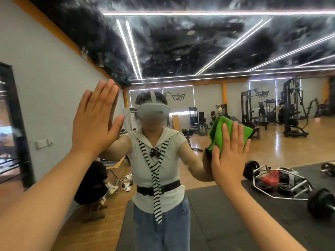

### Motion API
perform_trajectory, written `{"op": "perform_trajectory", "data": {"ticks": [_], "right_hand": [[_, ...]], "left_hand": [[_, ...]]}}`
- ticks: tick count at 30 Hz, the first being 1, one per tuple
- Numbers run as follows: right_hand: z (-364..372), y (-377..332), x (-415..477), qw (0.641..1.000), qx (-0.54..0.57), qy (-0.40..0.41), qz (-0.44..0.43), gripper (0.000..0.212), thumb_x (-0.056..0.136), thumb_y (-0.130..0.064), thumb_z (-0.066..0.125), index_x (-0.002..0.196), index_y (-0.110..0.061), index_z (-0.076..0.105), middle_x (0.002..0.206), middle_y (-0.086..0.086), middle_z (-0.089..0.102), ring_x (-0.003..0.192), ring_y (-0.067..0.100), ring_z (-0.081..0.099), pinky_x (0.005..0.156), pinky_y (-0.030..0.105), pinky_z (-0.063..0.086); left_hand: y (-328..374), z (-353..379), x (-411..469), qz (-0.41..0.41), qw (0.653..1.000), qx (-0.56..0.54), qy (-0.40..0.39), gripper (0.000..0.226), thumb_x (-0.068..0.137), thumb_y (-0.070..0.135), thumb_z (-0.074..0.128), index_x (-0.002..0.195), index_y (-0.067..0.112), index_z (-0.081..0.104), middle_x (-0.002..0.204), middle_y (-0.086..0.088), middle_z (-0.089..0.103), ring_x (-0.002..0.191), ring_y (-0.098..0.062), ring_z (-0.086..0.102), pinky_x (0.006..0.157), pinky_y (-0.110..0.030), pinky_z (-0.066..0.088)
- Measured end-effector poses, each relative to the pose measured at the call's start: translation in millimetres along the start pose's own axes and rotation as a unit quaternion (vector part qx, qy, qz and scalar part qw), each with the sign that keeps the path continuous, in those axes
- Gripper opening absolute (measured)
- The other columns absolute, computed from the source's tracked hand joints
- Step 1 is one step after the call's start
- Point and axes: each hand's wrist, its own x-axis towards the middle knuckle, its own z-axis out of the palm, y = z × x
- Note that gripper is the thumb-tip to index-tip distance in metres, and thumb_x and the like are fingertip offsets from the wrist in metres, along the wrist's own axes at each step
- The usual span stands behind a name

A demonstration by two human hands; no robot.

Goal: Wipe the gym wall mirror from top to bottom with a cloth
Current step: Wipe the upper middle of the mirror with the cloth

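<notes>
Right hand (229, 153) is pressing green cloth (219, 131) flat on mirror (199, 51), fingers (226, 134) straight for even wiping pressure; left hand (94, 120), fingers released, is bracing beside it.

One wide-angle head-worn view, close to the wall mirror (226, 51) and facing it almost square-on, from standing height.

Cloth (216, 133) lies between right hand (229, 160) and mirror (199, 51).
</notes>
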Motion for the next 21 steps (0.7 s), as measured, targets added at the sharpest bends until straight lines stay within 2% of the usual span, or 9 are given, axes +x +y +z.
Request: {"op": "perform_trajectory", "data": {"ticks": [4, 8, 11, 17, 19, 21], "right_hand": [[10, -30, -1, 0.999, -0.015, 0.016, 0.039, 0.064, 0.096, -0.03, 0.03, 0.156, -0.016, 0.016, 0.164, 0.013, 0.012, 0.151, 0.03, 0.008, 0.121, 0.054, 0.004], [20, -90, -2, 1.0, 0.0, 0.002, -0.021, 0.062, 0.098, -0.034, 0.03, 0.156, -0.013, 0.022, 0.163, 0.015, 0.014, 0.151, 0.029, 0.007, 0.122, 0.051, 0.0], [27, -130, 6, 0.998, 0.004, -0.007, -0.055, 0.063, 0.099, -0.037, 0.029, 0.157, -0.015, 0.019, 0.164, 0.012, 0.012, 0.152, 0.027, 0.006, 0.122, 0.049, -0.001], [30, -155, 80, 0.964, -0.029, -0.026, -0.262, 0.06, 0.101, -0.039, 0.031, 0.156, -0.025, 0.011, 0.165, 0.005, 0.014, 0.152, 0.021, 0.009, 0.123, 0.048, 0.005], [29, -157, 100, 0.968, -0.02, -0.014, -0.25, 0.058, 0.101, -0.038, 0.032, 0.156, -0.025, 0.019, 0.164, 0.004, 0.018, 0.152, 0.021, 0.011, 0.123, 0.049, 0.007], [30, -172, 103, 0.983, 0.0, -0.001, -0.185, 0.057, 0.102, -0.038, 0.032, 0.156, -0.024, 0.025, 0.164, 0.004, 0.019, 0.152, 0.021, 0.011, 0.123, 0.049, 0.007]], "left_hand": [[0, 2, 0, 0.003, 1.0, 0.008, 0.008, 0.071, 0.1, 0.045, 0.027, 0.161, 0.013, 0.009, 0.168, -0.004, 0.006, 0.155, -0.019, 0.002, 0.126, -0.039, 0.002], [0, 2, 0, 0.004, 1.0, 0.003, 0.011, 0.071, 0.1, 0.045, 0.028, 0.161, 0.012, 0.011, 0.168, -0.005, 0.008, 0.155, -0.02, 0.004, 0.126, -0.041, 0.005], [0, 1, 0, 0.009, 1.0, -0.003, 0.012, 0.07, 0.101, 0.044, 0.029, 0.16, 0.011, 0.013, 0.168, -0.006, 0.009, 0.155, -0.02, 0.006, 0.126, -0.042, 0.006], [-4, -2, -1, 0.017, 1.0, -0.011, -0.005, 0.066, 0.102, 0.038, 0.03, 0.16, 0.009, 0.016, 0.168, -0.008, 0.012, 0.155, -0.021, 0.009, 0.126, -0.044, 0.009], [-5, -3, -1, 0.023, 0.999, -0.017, -0.017, 0.066, 0.102, 0.038, 0.029, 0.16, 0.009, 0.015, 0.168, -0.007, 0.011, 0.155, -0.02, 0.007, 0.126, -0.042, 0.007], [-8, -7, 1, 0.043, 0.998, -0.033, -0.038, 0.066, 0.102, 0.038, 0.027, 0.16, 0.01, 0.012, 0.168, -0.007, 0.008, 0.155, -0.019, 0.002, 0.126, -0.04, 0.002]]}}
